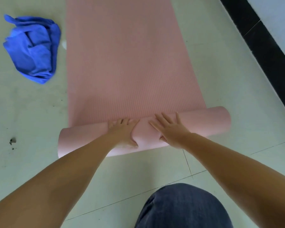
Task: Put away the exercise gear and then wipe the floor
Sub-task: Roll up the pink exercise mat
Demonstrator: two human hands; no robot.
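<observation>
The floor (31,112) of pale tiles spreads under everything, with thin grout lines crossing just behind the hands and a few dark specks and a small chip off to the left of them. A black strip (262,43) runs along the foot of a light wall (280,14), well out to the right of the right hand and beyond it.

The pink mat (127,63) lies flat on the floor, stretching straight away from both hands to the top edge of the view. Its near end is wound into a roll (204,122) that lies crosswise, sticking out past the left hand on one side and past the right hand on the other.

A knee in dark denim (183,208) sits behind the right forearm, close to the camera.

A crumpled blue cloth (31,50) lies on the floor well ahead of the left hand and off to its left, just beside the mat's left edge but apart from it.

The left hand (122,134) rests on top of the roll with its fingers bent over the far side and its thumb pressing into the near side, so it grips the roll. The right hand (169,129) lies just beside it on the roll, fingers spread and fairly straight, palm pressing down; the two hands are close but not touching.
</observation>
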